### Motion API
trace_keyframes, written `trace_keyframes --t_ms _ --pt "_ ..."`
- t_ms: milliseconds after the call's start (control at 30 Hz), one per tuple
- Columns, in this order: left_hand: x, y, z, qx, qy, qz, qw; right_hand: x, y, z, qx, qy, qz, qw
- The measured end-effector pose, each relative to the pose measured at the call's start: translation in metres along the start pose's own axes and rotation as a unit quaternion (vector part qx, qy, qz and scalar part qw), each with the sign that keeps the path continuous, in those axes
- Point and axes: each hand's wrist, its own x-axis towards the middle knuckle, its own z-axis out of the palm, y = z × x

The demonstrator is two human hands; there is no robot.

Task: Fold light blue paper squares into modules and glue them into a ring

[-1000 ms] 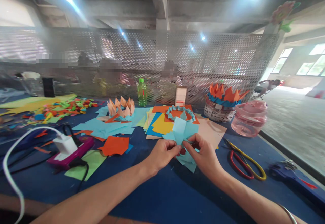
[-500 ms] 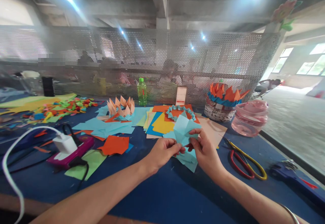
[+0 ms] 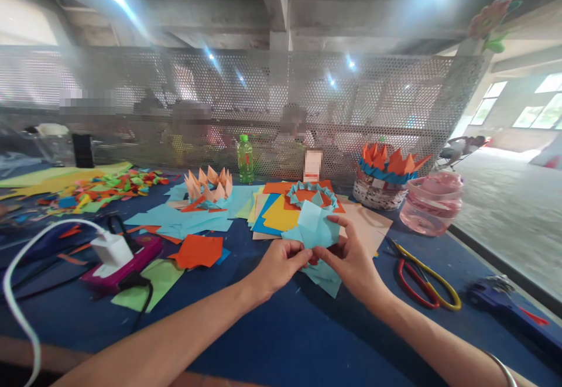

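The fingers [image 3: 302,252] of the left hand [image 3: 278,265] were pinched shut on the near left edge of the light-blue paper piece [image 3: 314,229]. The right hand [image 3: 351,261] gripped its right flap between thumb and forefinger. The piece was held just above the worktop [image 3: 285,334], in front of the person. The two-sided pinch seemed to keep the folds from springing open, and the lift left the lower layers free to hang beneath the hands.

Just behind lay a fanned stack of coloured sheets [image 3: 276,214], within easy reach. A blue paper ring [image 3: 312,195] rested on top of the stack. An orange sheet [image 3: 197,251] lay loose to the left. The scissors [image 3: 421,281] lay flat to the right, near the right forearm.

Farther back on the right, a woven basket [image 3: 377,195] carried an orange-and-blue paper crown [image 3: 390,164], which sat in its mouth and hid whatever was below. Touching or just beside it stood a pink tub [image 3: 432,202] with its lid on, and its contents could not be made out. A green bottle [image 3: 245,158] stood upright against the mesh screen [image 3: 263,100].
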Motion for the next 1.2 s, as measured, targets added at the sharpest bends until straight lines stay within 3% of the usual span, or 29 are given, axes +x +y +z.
trace_keyframes --t_ms 333,567,767,900,1200 --pt "0.0007 -0.0010 -0.0014 0.008 0.002 -0.003 1.000 -0.0027 0.0019 -0.0054 -0.044 0.018 -0.032 0.998" --pt "0.0000 -0.0020 -0.0017 0.030 -0.007 0.014 0.999 0.0026 -0.0011 -0.0001 0.071 0.071 -0.016 0.995" --pt "-0.0020 -0.0023 -0.0007 0.046 -0.040 0.021 0.998 -0.0029 -0.0020 0.0016 0.078 -0.054 0.062 0.993" --pt "-0.0031 -0.0020 0.0005 0.077 -0.062 0.022 0.995 -0.0067 -0.0052 0.0037 0.088 -0.023 0.056 0.994" --pt "-0.0030 -0.0040 0.0018 0.103 -0.047 0.025 0.993 -0.0053 -0.0051 0.0022 0.086 0.010 0.081 0.993"
